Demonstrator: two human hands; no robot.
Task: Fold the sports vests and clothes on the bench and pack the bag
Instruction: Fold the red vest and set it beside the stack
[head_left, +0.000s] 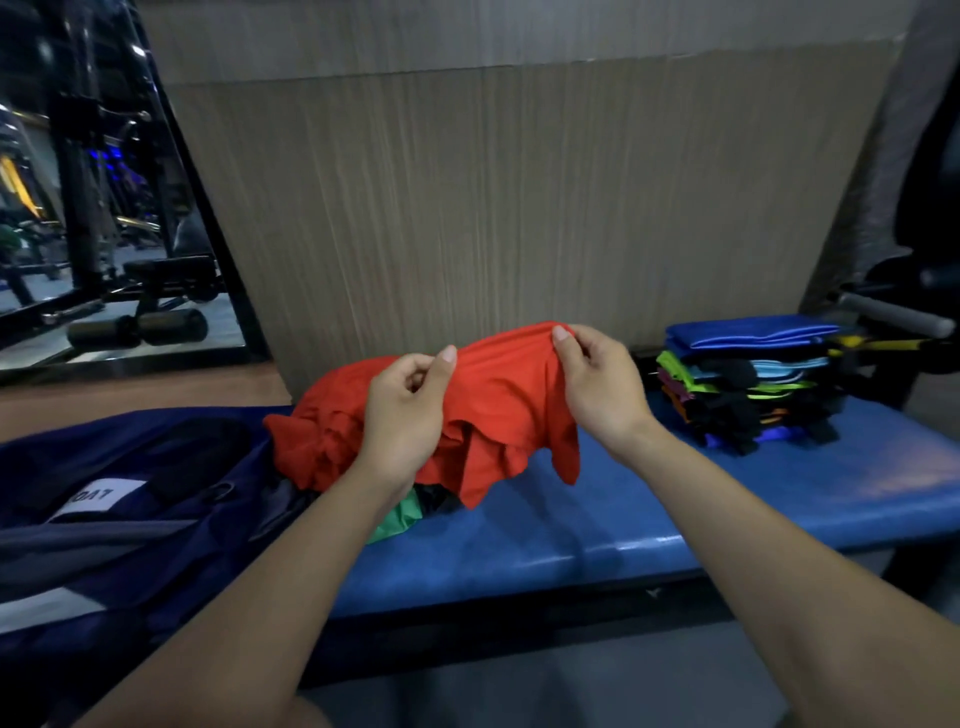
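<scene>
The garment (498, 400) is plain orange-red, with a scrap of green cloth (397, 519) showing beneath it. The worktop (597, 525) is glossy blue and the bag (135, 514) dark navy with a white label (98, 499). The folded stack (748, 384) mixes colours — royal blue on top, then lime green, light blue, black, orange and purple.

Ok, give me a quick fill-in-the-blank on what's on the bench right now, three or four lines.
1. Both hands, the left hand and the right hand, pinch the top edge of a ____ garment.
2. The stack of folded clothes sits on the person's ____ side of the bench.
3. The folded piece on top of that stack is ____.
4. The navy bag lies on the ____ end of the bench.

Missing words: red; right; blue; left
</scene>
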